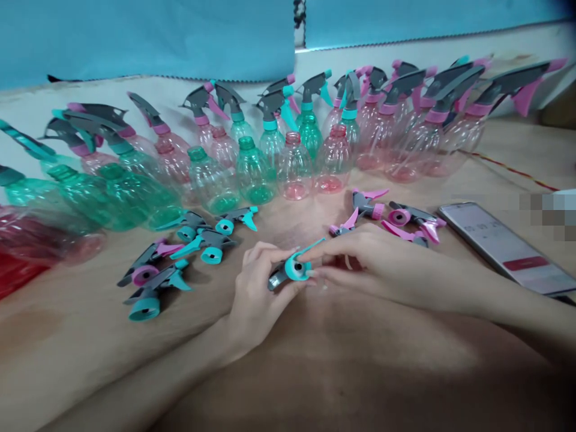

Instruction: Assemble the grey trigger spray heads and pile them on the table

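Note:
Low over the table's middle, my left hand [257, 294] grips the grey body of a spray trigger head [297, 268]. Its turquoise collar faces me, with the dark opening in the centre showing. From the other side, my right hand [373, 264] pinches the collar between thumb and fingers. To the left of my hands lie several loose spray heads, among them a turquoise one [144, 307] and a pink one [144, 275]. More pink-and-grey spray heads [407, 216] rest just beyond my right hand.
Behind stand uncapped bottles, including a green one [255, 174] and a pink one [294, 171]. Rows of bottles with sprayers fitted [432, 138] line the back wall. A phone [508, 246] lies at the right, near a twisted cord [513, 168]. Something red [22, 273] is at the left edge.

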Motion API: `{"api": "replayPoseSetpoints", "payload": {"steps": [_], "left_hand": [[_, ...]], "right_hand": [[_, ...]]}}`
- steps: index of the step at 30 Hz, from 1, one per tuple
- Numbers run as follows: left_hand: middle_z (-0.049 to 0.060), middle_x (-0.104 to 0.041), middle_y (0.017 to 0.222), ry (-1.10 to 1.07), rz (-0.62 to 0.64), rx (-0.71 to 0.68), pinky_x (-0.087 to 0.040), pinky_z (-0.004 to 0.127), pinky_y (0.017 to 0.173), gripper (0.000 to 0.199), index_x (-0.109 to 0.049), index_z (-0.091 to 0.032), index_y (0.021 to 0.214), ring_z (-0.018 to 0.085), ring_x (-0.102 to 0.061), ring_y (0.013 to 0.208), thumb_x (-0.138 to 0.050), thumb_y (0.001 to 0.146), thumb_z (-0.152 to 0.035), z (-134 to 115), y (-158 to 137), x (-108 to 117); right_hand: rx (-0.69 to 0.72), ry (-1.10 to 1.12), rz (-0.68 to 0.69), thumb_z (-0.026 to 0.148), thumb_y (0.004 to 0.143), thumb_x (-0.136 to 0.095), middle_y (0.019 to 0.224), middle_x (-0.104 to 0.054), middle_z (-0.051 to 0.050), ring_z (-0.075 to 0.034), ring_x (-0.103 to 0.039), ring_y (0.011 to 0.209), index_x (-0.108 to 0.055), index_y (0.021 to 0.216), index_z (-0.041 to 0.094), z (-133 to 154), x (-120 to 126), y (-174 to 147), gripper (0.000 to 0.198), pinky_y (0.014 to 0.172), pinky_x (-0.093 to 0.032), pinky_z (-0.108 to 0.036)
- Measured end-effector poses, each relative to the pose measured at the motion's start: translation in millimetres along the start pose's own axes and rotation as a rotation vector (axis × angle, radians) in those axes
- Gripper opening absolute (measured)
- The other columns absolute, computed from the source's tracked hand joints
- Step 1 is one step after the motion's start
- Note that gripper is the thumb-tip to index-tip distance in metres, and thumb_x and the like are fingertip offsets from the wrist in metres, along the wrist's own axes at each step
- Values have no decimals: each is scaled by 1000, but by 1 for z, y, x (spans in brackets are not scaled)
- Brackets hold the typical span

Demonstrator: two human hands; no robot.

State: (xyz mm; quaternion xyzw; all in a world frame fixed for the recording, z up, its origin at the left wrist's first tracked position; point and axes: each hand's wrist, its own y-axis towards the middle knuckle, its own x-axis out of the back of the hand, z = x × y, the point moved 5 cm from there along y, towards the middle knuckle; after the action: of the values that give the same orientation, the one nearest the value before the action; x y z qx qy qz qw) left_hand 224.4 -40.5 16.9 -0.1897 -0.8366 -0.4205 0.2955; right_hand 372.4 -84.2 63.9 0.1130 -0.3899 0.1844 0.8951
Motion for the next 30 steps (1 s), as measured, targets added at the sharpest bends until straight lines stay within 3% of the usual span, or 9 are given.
{"api": "replayPoseSetpoints", "payload": {"steps": [9,14,19,24,30], "left_hand": [[3,-58,90,-73,8,37,-47,32,72,24,-54,-20,103,19,-57,83,-66,83,-25,3,-2,0],[2,-59,89,-106,53,74,-46,33,73,23,-56,-22,104,19,-58,84,-66,84,-23,1,-3,1],[1,-61,87,-103,59,56,-43,35,76,25,-56,-22,104,19,-57,84,-67,82,-18,0,-2,1],[2,-59,88,-143,59,107,-43,35,75,20,-55,-21,100,19,-57,84,-66,83,-22,4,-4,0],[2,-60,90,-159,73,141,-44,36,75,23,-56,-22,99,20,-57,85,-69,81,-24,4,-4,1]], "right_hand": [[-8,45,45,27,93,-49,80,-69,5,-8,-53,58,-63,118,29,-4,-5,-1,29,51,-36,-20],[-84,237,79,30,92,-52,75,-70,4,-10,-59,62,-62,118,25,-11,-8,-2,29,53,-42,-20],[-110,278,55,35,90,-56,72,-64,5,-9,-58,63,-58,110,20,-9,-13,-4,25,55,-42,-21],[-153,251,74,31,88,-57,81,-61,3,-11,-56,72,-48,104,20,-10,-27,-5,21,56,-41,-22],[-121,231,-68,30,86,-58,73,-52,6,-9,-50,61,-38,91,22,-11,-43,-7,22,54,-38,-24]]}}
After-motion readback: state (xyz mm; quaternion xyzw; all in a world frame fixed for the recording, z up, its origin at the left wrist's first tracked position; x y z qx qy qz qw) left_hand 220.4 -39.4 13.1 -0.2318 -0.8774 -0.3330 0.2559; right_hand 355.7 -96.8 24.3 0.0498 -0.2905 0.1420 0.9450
